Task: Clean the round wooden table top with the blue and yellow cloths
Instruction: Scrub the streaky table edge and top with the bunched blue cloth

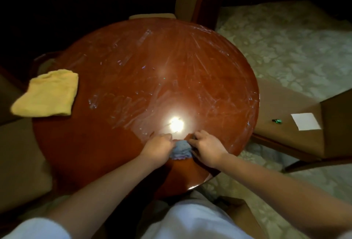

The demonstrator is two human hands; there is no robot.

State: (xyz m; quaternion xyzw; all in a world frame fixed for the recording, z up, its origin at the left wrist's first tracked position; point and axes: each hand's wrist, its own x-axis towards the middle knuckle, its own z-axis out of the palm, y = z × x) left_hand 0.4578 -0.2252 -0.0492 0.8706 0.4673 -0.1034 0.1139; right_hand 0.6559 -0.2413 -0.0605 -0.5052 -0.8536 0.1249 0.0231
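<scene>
The round wooden table top (133,71) fills the middle of the view, glossy red-brown with pale wet streaks and a bright lamp glare near the front. A small bunched blue cloth (181,149) lies on the near part of the table. My left hand (158,148) grips its left side with curled fingers. My right hand (206,147) holds its right side, fingers bent over the cloth. A folded yellow cloth (47,94) lies on the table's left edge, partly hanging over it, well away from both hands.
A brown upholstered chair (297,122) stands right of the table with a white paper (305,121) and a small green object (276,121) on its seat. Another chair seat (17,158) sits at the left. Patterned carpet (285,48) covers the floor at right. The room beyond is dark.
</scene>
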